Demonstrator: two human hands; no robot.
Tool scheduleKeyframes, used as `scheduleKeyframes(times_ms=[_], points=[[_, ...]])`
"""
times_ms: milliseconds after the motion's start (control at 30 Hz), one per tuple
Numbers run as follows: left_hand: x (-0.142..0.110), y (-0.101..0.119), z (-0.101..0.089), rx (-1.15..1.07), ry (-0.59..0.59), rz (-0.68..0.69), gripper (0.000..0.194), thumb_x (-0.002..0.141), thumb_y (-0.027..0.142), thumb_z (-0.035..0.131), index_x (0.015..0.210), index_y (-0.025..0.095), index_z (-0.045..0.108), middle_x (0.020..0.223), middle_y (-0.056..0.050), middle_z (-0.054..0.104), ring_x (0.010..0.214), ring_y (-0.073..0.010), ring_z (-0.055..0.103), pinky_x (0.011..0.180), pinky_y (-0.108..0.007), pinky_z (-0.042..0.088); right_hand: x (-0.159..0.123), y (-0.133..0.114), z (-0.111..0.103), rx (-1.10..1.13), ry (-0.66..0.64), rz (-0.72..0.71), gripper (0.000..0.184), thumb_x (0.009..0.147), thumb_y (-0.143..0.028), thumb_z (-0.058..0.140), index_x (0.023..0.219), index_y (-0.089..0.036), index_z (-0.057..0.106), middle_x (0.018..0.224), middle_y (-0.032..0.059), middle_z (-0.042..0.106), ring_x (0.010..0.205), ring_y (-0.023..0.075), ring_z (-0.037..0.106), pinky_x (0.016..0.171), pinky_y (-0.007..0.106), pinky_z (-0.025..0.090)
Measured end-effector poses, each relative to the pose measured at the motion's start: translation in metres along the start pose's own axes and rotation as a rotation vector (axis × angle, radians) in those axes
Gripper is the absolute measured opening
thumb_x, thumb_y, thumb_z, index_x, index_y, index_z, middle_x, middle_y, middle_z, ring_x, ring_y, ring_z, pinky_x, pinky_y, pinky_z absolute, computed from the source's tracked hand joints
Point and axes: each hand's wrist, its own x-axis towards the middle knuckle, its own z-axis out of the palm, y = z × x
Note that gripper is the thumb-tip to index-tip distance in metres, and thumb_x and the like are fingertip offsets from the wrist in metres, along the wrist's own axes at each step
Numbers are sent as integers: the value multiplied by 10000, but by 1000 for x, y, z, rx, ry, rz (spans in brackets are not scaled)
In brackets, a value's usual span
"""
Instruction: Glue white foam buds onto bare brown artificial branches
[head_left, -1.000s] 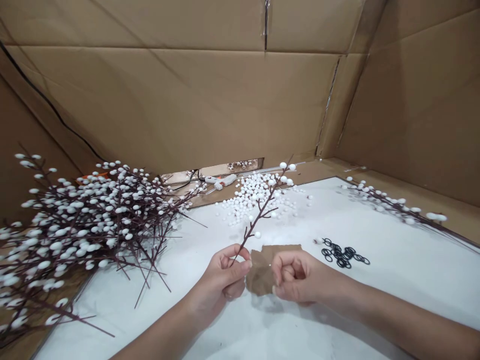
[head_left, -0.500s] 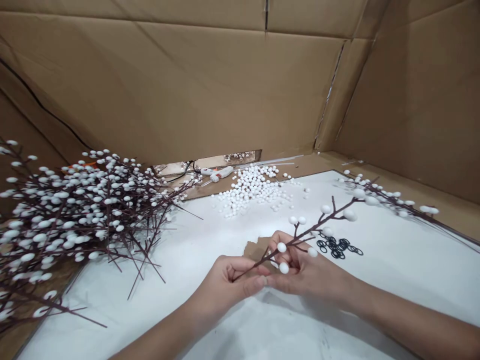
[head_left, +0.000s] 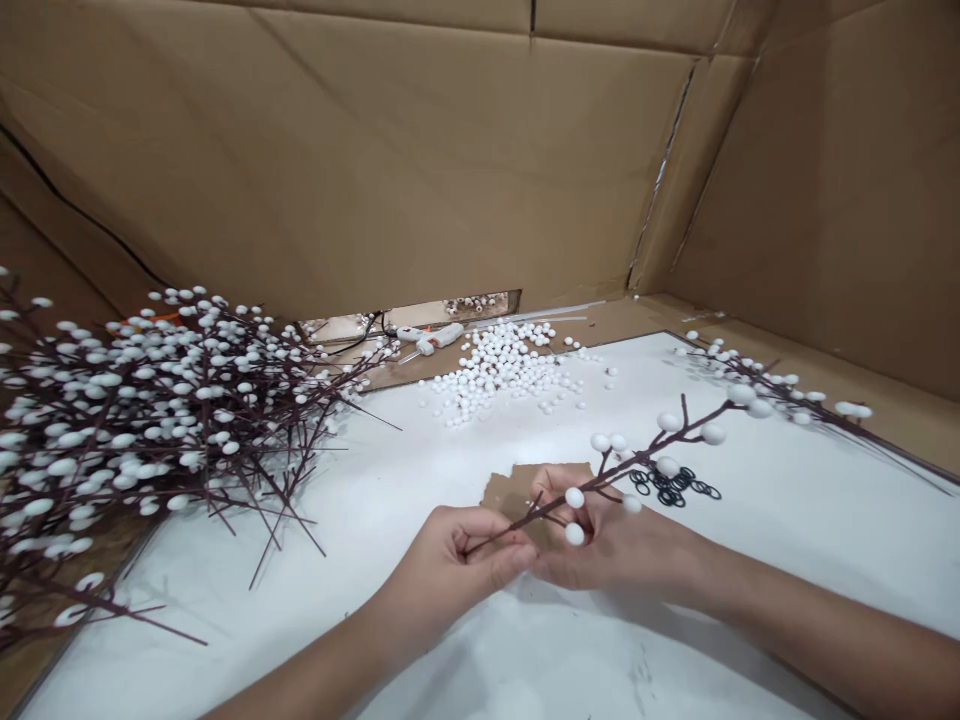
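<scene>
My left hand (head_left: pixel 469 555) pinches the lower end of an artificial berry branch (head_left: pixel 611 475), a thin dark brown stem with white berries on short twigs. The branch slants up to the right, over my right hand (head_left: pixel 600 545). That hand is closed, fingers curled behind the stem and thumb close to my left fingertips. What lies between its fingers is hidden by the branch and berries. Below the hands, a torn piece of brown cardboard (head_left: pixel 499 490) rests on the white tabletop (head_left: pixel 405 440).
A big heap of berry branches (head_left: pixel 187 400) fills the left side. Loose white berries (head_left: pixel 502 365) are piled at the back, near a white glue gun (head_left: pixel 427 338). Black rings (head_left: pixel 671 487) lie right of my hands, and more branches (head_left: pixel 787 390) at far right. Cardboard walls (head_left: pixel 375 170) enclose the table.
The berry branch has shifted slightly right and tilted a little lower. My right fingers have moved slightly behind the stem. The whole view has shifted a little.
</scene>
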Motion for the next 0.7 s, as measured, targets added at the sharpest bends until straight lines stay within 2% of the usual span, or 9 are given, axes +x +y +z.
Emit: scheduleKeyframes(times_ms=[133, 233, 367, 500, 600, 700], points=[[0, 0, 0, 17, -25, 40, 222, 687, 336, 662, 585, 139, 658, 512, 37, 392, 516, -86, 285, 481, -218, 222, -4, -1, -1, 227, -110, -48, 274, 627, -178, 692, 735, -189, 440, 635, -70, 406, 585, 61, 364, 539, 181, 321], [-1, 2, 1, 60, -62, 46, 234, 703, 340, 643, 590, 136, 651, 491, 50, 329, 489, -78, 241, 458, -225, 184, -8, -3, -2, 326, -147, 39, 339, 583, -176, 730, 744, -199, 432, 639, -75, 411, 566, 59, 345, 543, 197, 300], [-1, 4, 3, 110, -59, 26, 268, 710, 363, 622, 573, 132, 616, 475, 59, 284, 468, -73, 218, 440, -235, 152, -10, -1, -4, 293, -138, 124, 334, 581, -169, 721, 728, -212, 424, 616, -76, 385, 539, 60, 286, 480, 200, 216], [-1, 3, 4, 188, -29, 30, 283, 704, 374, 611, 548, 139, 584, 472, 62, 254, 460, -76, 214, 430, -243, 144, -9, 1, -3, 283, -133, 162, 285, 603, -198, 678, 730, -224, 424, 628, -59, 395, 559, 73, 313, 448, 216, 159], [-2, 4, 4, 256, -20, 64, 271, 722, 353, 584, 552, 141, 590, 473, 62, 234, 451, -76, 203, 421, -247, 146, -8, -2, -1, 330, -159, 162, 364, 544, -266, 730, 700, -220, 405, 612, -58, 382, 546, 69, 303, 443, 225, 128], [-3, 7, 5, 351, -23, 115, 242, 735, 317, 563, 586, 139, 634, 451, 74, 182, 420, -67, 158, 410, -252, 124, -8, -8, 1, 391, -183, 138, 455, 480, -415, 770, 697, -221, 420, 578, -62, 369, 511, 60, 278, 441, 229, 115]])
